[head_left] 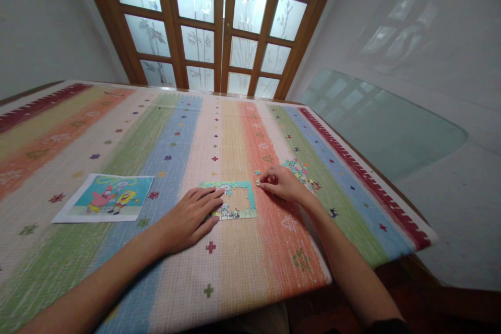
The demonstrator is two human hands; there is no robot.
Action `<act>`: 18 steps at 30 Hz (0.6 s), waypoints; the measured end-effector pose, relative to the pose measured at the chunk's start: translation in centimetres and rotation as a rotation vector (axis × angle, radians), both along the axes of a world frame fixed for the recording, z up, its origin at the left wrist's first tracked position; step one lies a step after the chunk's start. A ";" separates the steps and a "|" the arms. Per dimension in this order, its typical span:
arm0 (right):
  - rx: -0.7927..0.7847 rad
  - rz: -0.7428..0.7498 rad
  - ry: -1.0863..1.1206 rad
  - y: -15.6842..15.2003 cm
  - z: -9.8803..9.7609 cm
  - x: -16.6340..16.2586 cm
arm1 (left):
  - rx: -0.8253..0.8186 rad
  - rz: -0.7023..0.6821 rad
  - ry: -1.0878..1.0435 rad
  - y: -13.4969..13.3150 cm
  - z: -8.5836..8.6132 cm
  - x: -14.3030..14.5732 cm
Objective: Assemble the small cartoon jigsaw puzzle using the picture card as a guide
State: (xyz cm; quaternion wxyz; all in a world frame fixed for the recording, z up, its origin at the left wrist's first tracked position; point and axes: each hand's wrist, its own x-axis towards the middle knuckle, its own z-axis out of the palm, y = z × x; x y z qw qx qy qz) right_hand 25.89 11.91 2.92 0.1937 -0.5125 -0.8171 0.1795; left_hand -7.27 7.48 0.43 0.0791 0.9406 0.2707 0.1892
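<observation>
One rectangular, turquoise-bordered, part-built jigsaw (238, 186) lies toward the near edge of the surface (242, 255), long axis running left-right. Our left hand (191, 216) spreads flat across its left end; our right hand (284, 181) pinches a small pale piece (258, 183).

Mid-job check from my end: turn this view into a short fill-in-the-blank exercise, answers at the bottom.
1. In this view, the bare left hand covers part of the ____ side of the partly assembled, teal-edged rectangular jigsaw.
2. The bare right hand holds a small jigsaw piece at its ____.
3. The loose multicoloured jigsaw pieces lie to the ____ of the jigsaw.
4. The starfish printed on the white paper sheet is ____.

Missing words: left; fingertips; right; pink.
</observation>
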 end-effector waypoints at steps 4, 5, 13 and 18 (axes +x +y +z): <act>0.002 -0.014 0.000 -0.1 -0.1 -0.2 | -0.003 0.002 -0.009 0.0 0.0 0.0; 0.005 -0.007 -0.007 -0.1 -0.1 -0.2 | -0.005 0.002 -0.012 0.0 0.0 0.0; -0.024 0.003 -0.003 -0.3 0.1 -0.4 | -0.012 -0.003 -0.019 0.0 -0.1 -0.1; -0.050 0.038 -0.004 -0.7 0.2 -0.5 | -0.014 0.002 -0.015 0.1 -0.2 -0.1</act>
